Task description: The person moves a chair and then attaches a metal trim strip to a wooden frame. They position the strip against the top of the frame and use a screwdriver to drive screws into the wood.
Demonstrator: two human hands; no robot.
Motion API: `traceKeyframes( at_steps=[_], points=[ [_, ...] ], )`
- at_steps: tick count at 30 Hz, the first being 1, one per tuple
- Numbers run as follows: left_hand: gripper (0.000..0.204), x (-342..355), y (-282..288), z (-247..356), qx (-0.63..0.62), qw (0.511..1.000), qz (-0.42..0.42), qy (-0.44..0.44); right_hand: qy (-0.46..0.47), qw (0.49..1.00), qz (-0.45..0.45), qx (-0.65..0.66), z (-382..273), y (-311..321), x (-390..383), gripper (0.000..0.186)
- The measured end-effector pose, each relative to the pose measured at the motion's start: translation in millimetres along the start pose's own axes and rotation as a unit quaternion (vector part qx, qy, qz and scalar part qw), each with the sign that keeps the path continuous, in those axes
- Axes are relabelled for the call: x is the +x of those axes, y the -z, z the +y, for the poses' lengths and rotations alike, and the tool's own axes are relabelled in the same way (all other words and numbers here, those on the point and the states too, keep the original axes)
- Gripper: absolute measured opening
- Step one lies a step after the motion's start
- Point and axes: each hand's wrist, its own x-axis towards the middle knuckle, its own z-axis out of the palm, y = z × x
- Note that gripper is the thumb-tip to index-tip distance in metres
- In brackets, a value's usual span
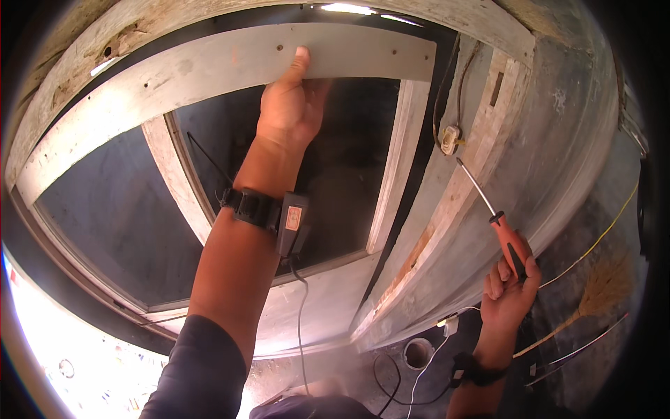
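A pale wooden door (356, 50) with dark panes stands before me. My left hand (287, 105) grips its top rail, the thumb pressed on the front face and the other fingers partly hidden behind. Several small holes dot that rail. On the right, my right hand (508, 293) is closed around the red-and-black handle of a screwdriver (512, 244). Its metal shaft points up and left, and the tip shows just below a small pale electrical fitting (451, 141) on the door post. Whether the tip touches anything, I cannot tell.
Worn wooden framing (481, 160) runs down beside the door, next to a grey wall (551, 146). A straw broom (604, 286) lies at the right. Near the floor are a round pipe opening (419, 353) and loose cables (419, 387). Bright light comes from the lower left.
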Motion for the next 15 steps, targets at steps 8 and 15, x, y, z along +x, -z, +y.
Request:
traceKeyframes(
  at_steps=[8,15],
  points=[
    [0.033,7.8,6.6,1.6,0.047,0.999,-0.001,-0.013,0.064,0.994,-0.019,-0.082,-14.2,-41.0,29.3,0.053],
    [0.032,12.1,10.5,3.7,0.068,0.997,-0.010,-0.024,0.186,0.956,0.054,-0.221,-11.5,-119.6,70.2,0.044]
  ],
)
